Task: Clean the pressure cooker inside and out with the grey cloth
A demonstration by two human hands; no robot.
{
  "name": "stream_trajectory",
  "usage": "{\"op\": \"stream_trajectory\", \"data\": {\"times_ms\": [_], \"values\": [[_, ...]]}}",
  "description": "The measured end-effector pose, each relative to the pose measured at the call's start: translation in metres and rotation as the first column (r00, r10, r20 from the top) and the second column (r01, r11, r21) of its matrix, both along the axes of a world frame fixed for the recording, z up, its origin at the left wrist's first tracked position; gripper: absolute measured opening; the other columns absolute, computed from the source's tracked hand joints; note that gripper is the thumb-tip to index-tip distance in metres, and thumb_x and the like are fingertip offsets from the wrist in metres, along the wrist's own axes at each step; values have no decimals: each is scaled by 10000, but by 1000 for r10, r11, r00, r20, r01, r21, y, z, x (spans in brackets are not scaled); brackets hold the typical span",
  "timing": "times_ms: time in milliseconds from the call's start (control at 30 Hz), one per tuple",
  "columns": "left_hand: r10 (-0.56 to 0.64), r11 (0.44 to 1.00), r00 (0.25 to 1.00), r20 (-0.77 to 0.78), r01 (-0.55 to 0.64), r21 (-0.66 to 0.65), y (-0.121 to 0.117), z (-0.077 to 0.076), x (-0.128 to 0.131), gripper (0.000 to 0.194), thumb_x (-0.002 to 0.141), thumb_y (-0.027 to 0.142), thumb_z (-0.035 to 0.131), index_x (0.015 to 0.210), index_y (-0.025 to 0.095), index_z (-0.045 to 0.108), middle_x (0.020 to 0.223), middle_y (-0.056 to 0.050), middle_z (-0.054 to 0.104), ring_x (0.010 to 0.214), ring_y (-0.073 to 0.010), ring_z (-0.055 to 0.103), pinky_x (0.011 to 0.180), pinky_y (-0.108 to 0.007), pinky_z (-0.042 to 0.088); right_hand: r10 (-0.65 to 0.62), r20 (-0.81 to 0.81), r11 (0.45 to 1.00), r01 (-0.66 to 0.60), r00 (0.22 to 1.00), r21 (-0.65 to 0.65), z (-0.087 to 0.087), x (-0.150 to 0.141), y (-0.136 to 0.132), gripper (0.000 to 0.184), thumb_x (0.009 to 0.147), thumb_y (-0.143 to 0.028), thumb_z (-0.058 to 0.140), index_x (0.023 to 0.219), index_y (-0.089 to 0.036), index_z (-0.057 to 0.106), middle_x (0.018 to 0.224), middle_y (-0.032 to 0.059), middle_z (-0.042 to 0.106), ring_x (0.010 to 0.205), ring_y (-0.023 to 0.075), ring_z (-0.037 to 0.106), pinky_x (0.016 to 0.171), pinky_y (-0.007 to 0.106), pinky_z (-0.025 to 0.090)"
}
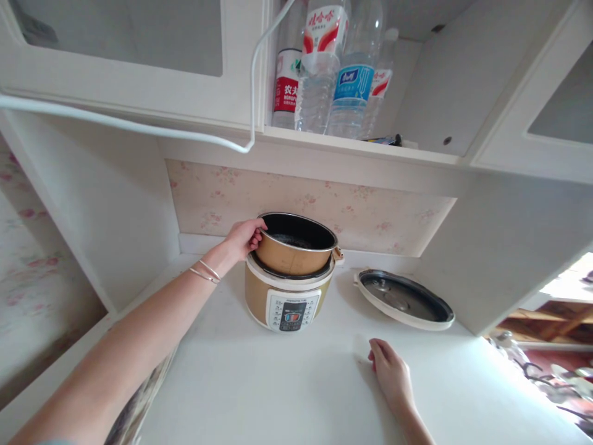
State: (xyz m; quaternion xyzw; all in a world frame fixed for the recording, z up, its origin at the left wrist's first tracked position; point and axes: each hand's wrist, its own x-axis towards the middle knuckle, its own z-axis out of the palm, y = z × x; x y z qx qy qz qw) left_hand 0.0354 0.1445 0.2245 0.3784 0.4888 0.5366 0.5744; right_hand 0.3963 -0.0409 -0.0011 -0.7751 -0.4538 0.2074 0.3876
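Note:
My left hand (244, 238) grips the rim of a gold inner pot (296, 252) with a dark inside. The pot is raised partway out of a gold and white electric cooker (287, 303) that stands on the white counter (259, 383). Two thin bangles circle my left wrist. My right hand (391, 374) lies flat on the counter in front of the cooker's right side, fingers together and holding nothing. The cooker's lid (405, 298) lies upside down on the counter to the right of the cooker.
Several plastic water bottles (340, 68) stand on an open shelf above the cooker. A white cable (139, 127) hangs across the closed cabinet door at upper left. Cabinet walls close in the counter on both sides; flowered wallpaper covers the back.

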Motion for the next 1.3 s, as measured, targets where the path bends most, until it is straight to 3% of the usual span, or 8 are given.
{"op": "stream_trajectory", "data": {"times_ms": [167, 267, 467, 633, 733, 867, 1133, 1300], "values": [[143, 984, 970, 197, -162, 80, 4, 37, -3, 212, 557, 126, 635, 528, 171, 429, 408, 80, 378, 328, -26, 307, 326, -145, 299, -2, 23, 999, 3, 1000, -38, -5, 2, 4, 417, 811, -583, 388, 830, -243, 628, 684, -14, 656, 613, 170, 582, 637, 266, 418], [208, 959, 921, 331, -258, 117, -3, 50, -17, 231, 581, 122, 611, 525, 179, 394, 410, 94, 337, 333, -24, 281, 360, -147, 340, 1, 35, 999, 1, 999, -45, -9, 5, 6, 419, 809, -586, 384, 840, -245, 627, 695, -11, 661, 626, 175, 587, 645, 271, 418], [355, 862, 810, 467, -477, 172, -29, 65, -62, 277, 604, 106, 547, 505, 185, 301, 420, 103, 248, 335, -22, 219, 382, -143, 291, -3, 83, 998, 7, 997, -56, -11, 5, 6, 416, 790, -577, 388, 846, -247, 635, 714, -3, 674, 662, 190, 602, 648, 277, 417], [452, 784, 761, 466, -588, 200, -55, 64, -107, 279, 606, 102, 531, 528, 184, 276, 425, 110, 241, 331, -18, 220, 402, -144, 303, 18, 140, 996, -5, 990, -93, -11, 5, 7, 416, 791, -565, 374, 888, -255, 634, 741, 1, 683, 713, 198, 614, 667, 278, 413], [509, 752, 745, 431, -628, 198, -70, 54, -132, 273, 602, 111, 533, 533, 181, 279, 415, 117, 256, 326, -13, 222, 416, -136, 328, 35, 175, 992, -13, 984, -126, -13, 5, 7, 407, 796, -553, 364, 915, -266, 628, 769, 1, 691, 771, 211, 623, 692, 283, 414], [594, 715, 718, 363, -678, 171, -82, 29, -160, 245, 570, 127, 560, 509, 179, 329, 378, 114, 299, 320, -15, 261, 411, -142, 349, 54, 228, 989, -21, 972, -147, -16, 4, 4, 405, 800, -532, 357, 968, -277, 623, 816, 14, 702, 841, 235, 628, 720, 293, 416], [689, 695, 698, 195, -713, 92, -75, -48, -194, 184, 527, 165, 620, 496, 169, 439, 357, 84, 408, 316, -31, 341, 423, -182, 429, 91, 359, 986, -34, 929, -162, -23, 0, 2, 413, 826, -514, 331, 1011, -278, 616, 936, 54, 707, 892, 265, 633, 701, 301, 418], [751, 650, 641, 159, -760, -6, -58, -92, -199, 149, 503, 151, 642, 506, 150, 493, 373, 56, 451, 328, -57, 384, 368, -190, 378, 141, 410, 983, -78, 901, -165, -21, -2, 1, 421, 854, -487, 288, 1008, -266, 611, 918, 59, 712, 856, 258, 645, 682, 294, 425]]}}
